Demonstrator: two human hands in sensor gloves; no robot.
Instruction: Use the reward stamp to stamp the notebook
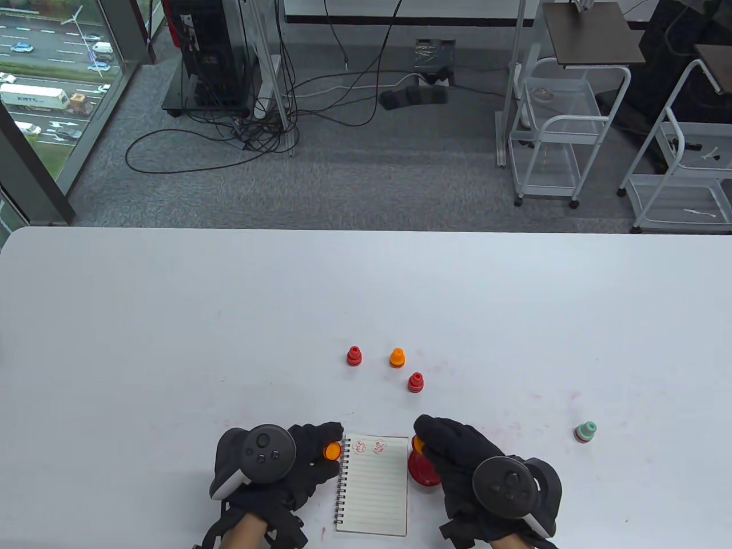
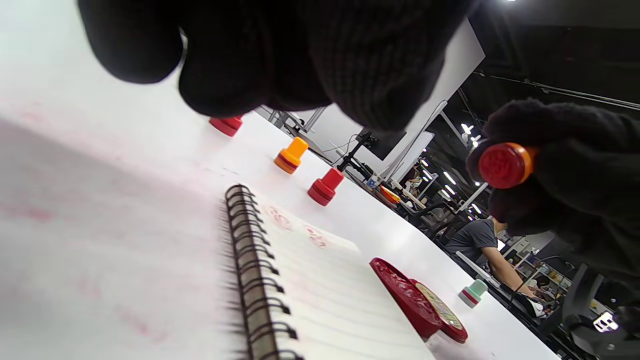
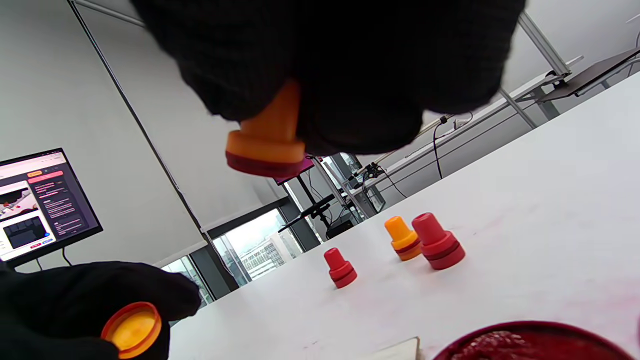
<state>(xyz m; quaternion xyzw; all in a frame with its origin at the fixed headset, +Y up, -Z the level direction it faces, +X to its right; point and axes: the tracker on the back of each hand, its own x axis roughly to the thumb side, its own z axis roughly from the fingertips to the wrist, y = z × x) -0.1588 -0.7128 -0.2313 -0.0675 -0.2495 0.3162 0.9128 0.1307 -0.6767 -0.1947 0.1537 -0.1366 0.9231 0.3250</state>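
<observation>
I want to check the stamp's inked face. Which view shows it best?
Left wrist view: the orange stamp in the right hand shows its red face. Right wrist view shows only its side; table view barely shows it.

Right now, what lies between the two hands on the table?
In the table view, the spiral notebook lies between the left hand and right hand, with the red ink pad beside it.

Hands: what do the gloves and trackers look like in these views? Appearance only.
Both the left hand and the right hand wear black knitted gloves with full fingers. On the back of each sits a dark grey round tracker with small buttons and a stick, plus a white underside edge. Black straps run at the left wrist, where bare forearm skin shows. No markings readable.
</observation>
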